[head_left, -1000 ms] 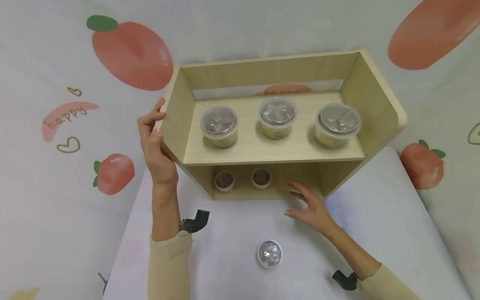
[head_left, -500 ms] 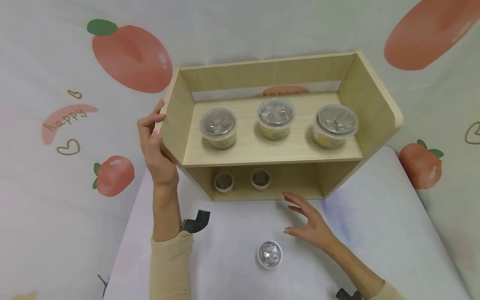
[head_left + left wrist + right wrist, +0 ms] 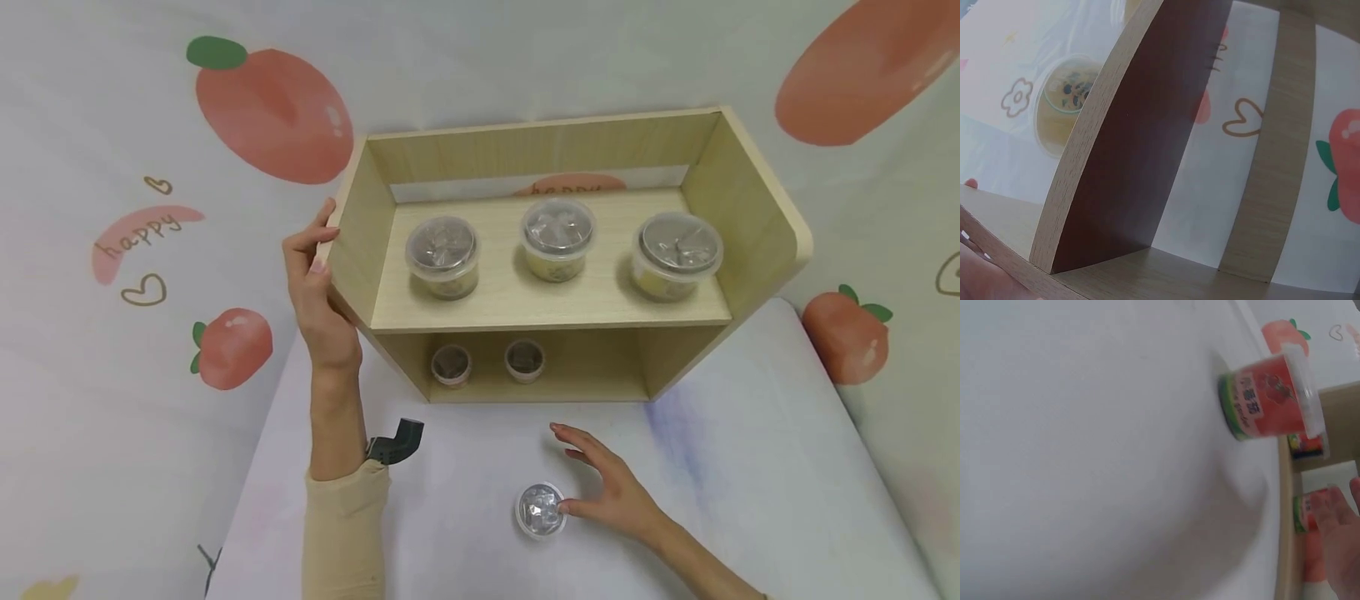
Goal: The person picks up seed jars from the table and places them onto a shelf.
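Note:
My left hand (image 3: 324,312) grips the left side panel of a pale two-tier wooden shelf (image 3: 551,323), thumb and fingers around its edge. On the white cloth in front of the shelf stands a small lidded cup (image 3: 539,510) with a silvery top. In the right wrist view this cup (image 3: 1269,400) has a red side with a tomato picture and a green base. My right hand (image 3: 618,496) is beside it, fingers spread, with the thumb tip overlapping its right rim in the head view. Nothing is held in that hand.
Three larger lidded cups with yellowish sides stand on the upper tier: left (image 3: 444,257), middle (image 3: 557,237) and right (image 3: 675,254). Two small cups, one left (image 3: 452,365) and one right (image 3: 524,360), sit on the lower tier. A fruit-printed cloth (image 3: 465,67) hangs behind.
My right hand has drawn back from the lower tier toward me, down to the cup on the cloth. The left hand keeps its grip on the side panel.

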Tool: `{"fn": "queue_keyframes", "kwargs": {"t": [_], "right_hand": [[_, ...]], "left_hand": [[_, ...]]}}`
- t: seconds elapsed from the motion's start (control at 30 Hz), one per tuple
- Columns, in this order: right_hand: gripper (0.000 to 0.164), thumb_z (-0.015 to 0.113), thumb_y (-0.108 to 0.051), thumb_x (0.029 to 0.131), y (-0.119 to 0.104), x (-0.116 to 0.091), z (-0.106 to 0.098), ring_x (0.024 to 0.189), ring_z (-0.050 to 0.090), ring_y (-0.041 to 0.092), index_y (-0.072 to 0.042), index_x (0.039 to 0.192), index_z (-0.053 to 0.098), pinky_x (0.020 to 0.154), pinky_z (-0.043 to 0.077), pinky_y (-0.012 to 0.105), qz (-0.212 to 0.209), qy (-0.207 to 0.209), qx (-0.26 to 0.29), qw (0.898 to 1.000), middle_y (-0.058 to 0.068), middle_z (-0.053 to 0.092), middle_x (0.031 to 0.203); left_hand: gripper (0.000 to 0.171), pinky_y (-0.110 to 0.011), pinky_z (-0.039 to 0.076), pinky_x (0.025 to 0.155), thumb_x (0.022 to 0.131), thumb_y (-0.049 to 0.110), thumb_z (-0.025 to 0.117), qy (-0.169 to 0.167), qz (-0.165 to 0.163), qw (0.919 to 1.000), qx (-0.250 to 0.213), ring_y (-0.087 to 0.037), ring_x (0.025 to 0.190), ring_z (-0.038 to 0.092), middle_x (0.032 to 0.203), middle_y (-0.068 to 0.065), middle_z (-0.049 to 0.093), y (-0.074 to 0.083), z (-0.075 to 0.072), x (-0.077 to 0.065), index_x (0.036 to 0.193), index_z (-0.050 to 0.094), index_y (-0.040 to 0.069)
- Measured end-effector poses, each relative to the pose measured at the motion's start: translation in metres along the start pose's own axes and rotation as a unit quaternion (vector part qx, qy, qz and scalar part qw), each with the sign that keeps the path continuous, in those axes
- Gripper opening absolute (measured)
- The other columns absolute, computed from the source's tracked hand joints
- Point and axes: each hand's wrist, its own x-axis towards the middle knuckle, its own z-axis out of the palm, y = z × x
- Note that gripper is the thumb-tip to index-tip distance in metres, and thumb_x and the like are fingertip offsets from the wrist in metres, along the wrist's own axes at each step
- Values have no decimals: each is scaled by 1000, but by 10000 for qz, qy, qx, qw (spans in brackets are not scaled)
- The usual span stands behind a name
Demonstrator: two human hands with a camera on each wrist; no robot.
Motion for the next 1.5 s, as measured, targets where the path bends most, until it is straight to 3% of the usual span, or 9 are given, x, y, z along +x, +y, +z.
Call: {"fn": "queue_keyframes", "kwargs": {"t": [0.2,0.37,0.5,0.63,0.87,0.97,1.1,1.27,1.5], "right_hand": [[98,91,-12,69,4,-11,14,136,44,29,8,148,35,102,47,36,96,-119,126,9998,23,43,148],[102,91,-10,68,2,-21,25,136,44,30,3,150,33,104,45,35,462,-312,143,9983,21,41,151],[104,91,-14,69,0,-28,32,140,41,24,-4,153,32,112,32,23,856,-551,-45,9948,13,39,155],[105,91,-20,70,2,-31,38,143,36,23,-4,154,31,115,21,19,864,-692,-281,9935,13,37,156],[113,91,-24,68,8,-33,47,144,31,19,-4,157,24,114,21,19,988,-632,-311,9926,15,32,158],[111,91,-15,68,-4,-28,48,142,35,24,5,154,24,113,21,16,811,-467,-239,9953,25,38,152],[104,89,-1,65,-22,-20,47,135,44,33,7,151,30,111,22,13,824,-230,-109,9963,30,47,143],[103,89,-2,65,-15,-25,50,131,49,37,2,151,34,110,23,13,940,-181,-169,9953,26,52,141],[97,87,-25,74,1,-33,48,133,49,31,-3,153,35,111,26,17,1169,-479,-424,9911,10,54,145]], "left_hand": [[33,-36,40,99,87,22,36,-55,35,10000,48,-30,137,41,142,-17,50,2,4,1,107,59,8],[33,-37,37,103,88,24,37,-62,66,9999,110,-29,137,41,141,-16,51,1,4,1,107,59,8],[33,-37,35,104,88,25,38,-66,92,9998,132,-30,137,41,141,-16,51,-1,3,1,107,59,8],[34,-37,37,103,88,25,37,-39,105,9998,150,-30,137,41,141,-15,51,-3,1,2,108,59,9],[34,-37,37,102,88,26,37,-12,92,9997,211,-30,137,41,141,-15,51,-3,-1,2,107,59,9],[34,-37,36,103,87,25,37,-20,120,9997,225,-31,136,42,141,-15,52,-3,-1,2,107,59,9],[34,-37,37,102,88,24,36,-2,80,9999,138,-32,135,42,141,-15,51,-2,-3,1,107,59,9],[34,-38,37,102,87,22,35,34,56,9999,98,-32,135,42,141,-15,51,-2,-4,0,107,59,9],[34,-38,37,103,88,22,36,-47,87,9999,75,-32,135,42,141,-16,51,-1,-1,0,108,59,8]]}}
